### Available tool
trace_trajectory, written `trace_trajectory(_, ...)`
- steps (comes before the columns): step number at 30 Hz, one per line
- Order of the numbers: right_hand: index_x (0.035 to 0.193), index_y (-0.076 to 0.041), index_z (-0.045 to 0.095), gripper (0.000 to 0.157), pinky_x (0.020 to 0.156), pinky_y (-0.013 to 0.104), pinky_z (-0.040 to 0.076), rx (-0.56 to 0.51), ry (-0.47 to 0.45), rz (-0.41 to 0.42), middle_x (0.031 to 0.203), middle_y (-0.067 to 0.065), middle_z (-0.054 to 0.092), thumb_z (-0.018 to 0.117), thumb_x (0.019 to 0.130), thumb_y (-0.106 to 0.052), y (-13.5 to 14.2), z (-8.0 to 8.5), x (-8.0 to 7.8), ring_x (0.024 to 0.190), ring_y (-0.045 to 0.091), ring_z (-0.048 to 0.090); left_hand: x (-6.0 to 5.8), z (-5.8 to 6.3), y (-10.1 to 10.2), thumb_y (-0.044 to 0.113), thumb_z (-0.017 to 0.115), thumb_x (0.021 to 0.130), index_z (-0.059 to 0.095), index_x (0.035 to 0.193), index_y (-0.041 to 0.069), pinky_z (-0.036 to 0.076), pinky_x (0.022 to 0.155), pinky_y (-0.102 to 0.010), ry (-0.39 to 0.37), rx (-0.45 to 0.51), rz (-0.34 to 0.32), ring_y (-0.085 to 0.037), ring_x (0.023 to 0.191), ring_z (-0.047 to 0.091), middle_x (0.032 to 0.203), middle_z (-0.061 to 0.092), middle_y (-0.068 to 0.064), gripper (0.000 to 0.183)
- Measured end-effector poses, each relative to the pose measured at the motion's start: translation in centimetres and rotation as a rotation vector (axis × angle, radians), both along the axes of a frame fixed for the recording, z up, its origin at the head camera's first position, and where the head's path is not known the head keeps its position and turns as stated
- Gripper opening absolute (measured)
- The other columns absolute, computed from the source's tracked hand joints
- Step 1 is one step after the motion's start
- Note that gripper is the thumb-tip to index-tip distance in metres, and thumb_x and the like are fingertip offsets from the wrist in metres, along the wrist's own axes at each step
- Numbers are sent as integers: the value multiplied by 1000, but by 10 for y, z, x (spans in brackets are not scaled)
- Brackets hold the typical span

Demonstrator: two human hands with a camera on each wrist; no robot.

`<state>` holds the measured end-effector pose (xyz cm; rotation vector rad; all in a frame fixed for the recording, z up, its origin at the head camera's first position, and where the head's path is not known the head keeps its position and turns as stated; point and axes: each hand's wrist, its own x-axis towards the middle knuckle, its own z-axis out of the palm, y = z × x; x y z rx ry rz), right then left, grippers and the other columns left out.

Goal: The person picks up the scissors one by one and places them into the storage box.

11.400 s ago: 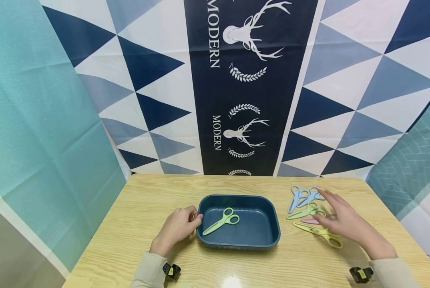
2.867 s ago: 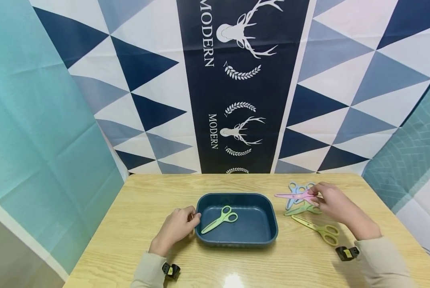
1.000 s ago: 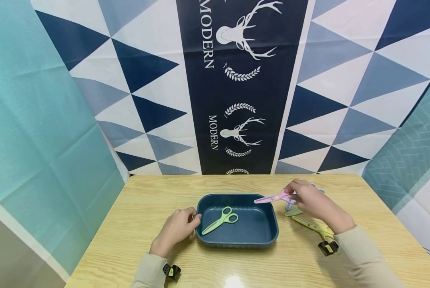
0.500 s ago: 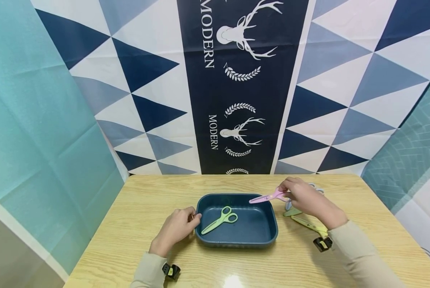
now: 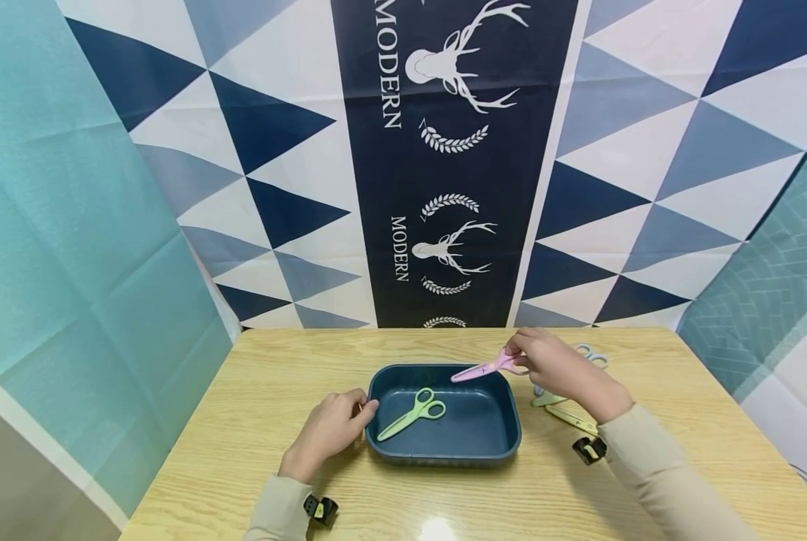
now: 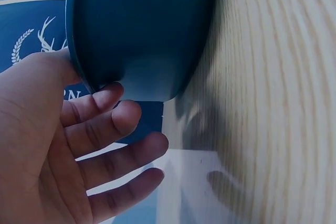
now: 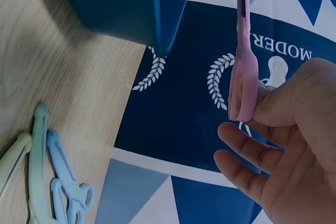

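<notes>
In the head view my left hand [image 5: 332,428] pinches the left rim of a dark blue rectangular bin [image 5: 444,457]. The left wrist view shows the thumb and index finger at the bin's rim [image 6: 72,35], the other fingers loosely bent. My right hand [image 5: 557,366] holds pink scissors [image 5: 481,369] by their handle loops, thumb and finger pinching. Their closed blades point left, above the bin's back right part. Inside the bin lie light green scissors [image 5: 409,418], tilted, handles toward the back.
Right of the bin, partly hidden by my right arm, lie yellow scissors [image 5: 572,419], green scissors [image 7: 38,166] and blue scissors [image 7: 67,174]. The wooden table [image 5: 255,451] meets a patterned cloth [image 5: 444,188] behind.
My right hand has taken the pink scissors from the pile on the right and moved them left, over the bin. My left hand stays on the rim.
</notes>
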<state>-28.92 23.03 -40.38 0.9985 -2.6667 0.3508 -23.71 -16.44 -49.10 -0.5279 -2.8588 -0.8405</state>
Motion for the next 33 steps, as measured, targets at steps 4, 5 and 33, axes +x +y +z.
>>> trace_trajectory(4, 94, -6, 72, 15, 80, 44, 55, 8, 5, 0, 90, 2, 66, 73, 87, 6, -6, 2, 0, 85, 21, 61, -1, 1, 0, 46, 52, 107, 59, 82, 24, 38, 51, -24, -31, 9, 4, -5, 47, 46, 54, 50, 13, 35)
trace_trajectory(5, 94, -6, 72, 14, 80, 43, 54, 8, 7, 5, 90, 2, 66, 73, 87, 6, -7, 2, 0, 85, 20, 60, -1, 1, 1, 47, 51, 107, 59, 81, 24, 38, 51, -25, -40, 12, 6, -5, 47, 46, 54, 50, 13, 35)
trace_trajectory(33, 99, -6, 73, 14, 85, 37, 58, 62, 17, 105, 96, 3, 67, 77, 88, 1, -49, 2, -1, 92, 19, 65, 0, -1, 3, 43, 49, 109, 55, 79, 23, 35, 49, -23, -5, -31, 3, -4, 47, 41, 57, 45, 11, 37)
